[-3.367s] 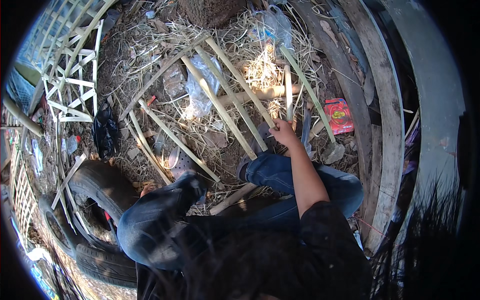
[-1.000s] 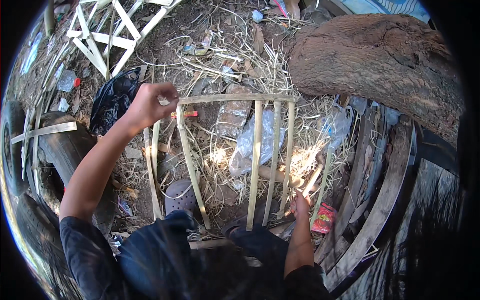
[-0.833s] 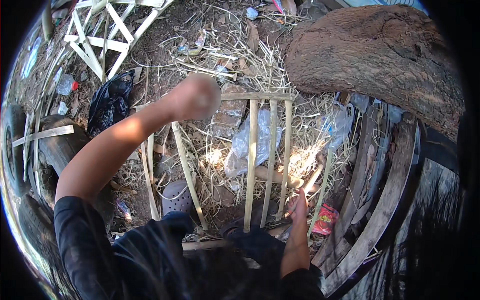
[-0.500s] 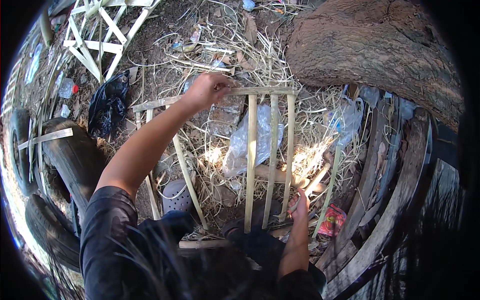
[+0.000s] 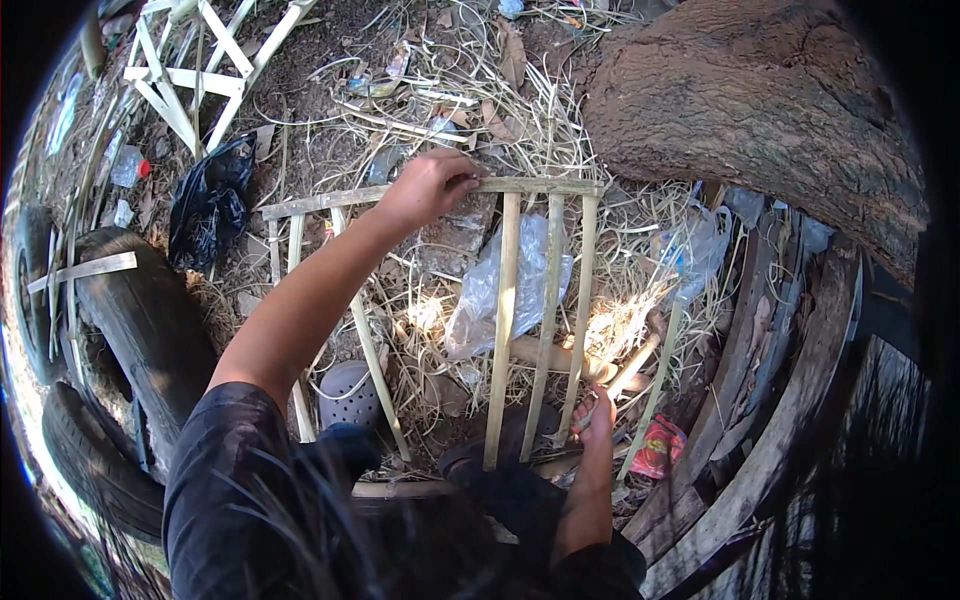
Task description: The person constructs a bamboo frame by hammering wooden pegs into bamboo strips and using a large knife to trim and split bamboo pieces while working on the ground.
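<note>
Left hand (image 5: 428,190) hides part of crossbar (image 5: 535,186); trunk (image 5: 740,120) cropped at top.

Two hands (image 5: 430,187) (image 5: 595,415), one crossbar (image 5: 540,186), at least six slats (image 5: 503,330), one tree trunk (image 5: 750,110), one black bag (image 5: 210,205), one red packet (image 5: 658,447).

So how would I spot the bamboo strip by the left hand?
Find the thick tree trunk at upper right. Beside its lower left end, a thin bamboo strip begins and runs left, past the left hand. Unlike the bamboo slats below, it lies crosswise, along their upper ends.
</note>
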### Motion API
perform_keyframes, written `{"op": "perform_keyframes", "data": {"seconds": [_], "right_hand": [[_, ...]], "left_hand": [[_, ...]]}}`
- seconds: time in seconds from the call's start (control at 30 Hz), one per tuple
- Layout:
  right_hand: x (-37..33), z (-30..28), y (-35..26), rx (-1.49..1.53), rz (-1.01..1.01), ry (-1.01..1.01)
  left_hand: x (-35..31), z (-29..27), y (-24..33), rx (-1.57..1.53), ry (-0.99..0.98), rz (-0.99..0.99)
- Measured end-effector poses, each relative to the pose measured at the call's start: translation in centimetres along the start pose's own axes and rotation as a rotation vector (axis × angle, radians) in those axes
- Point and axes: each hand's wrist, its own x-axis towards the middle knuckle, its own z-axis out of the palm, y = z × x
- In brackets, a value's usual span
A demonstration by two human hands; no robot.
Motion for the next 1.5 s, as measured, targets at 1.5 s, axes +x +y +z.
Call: {"op": "perform_keyframes", "data": {"seconds": [1.5], "right_hand": [[-0.1, 0.7, 0.2, -0.025, -0.095, 0.044]], "left_hand": [[0.0, 0.3, -0.8, 0.161, -0.013, 0.236]]}}
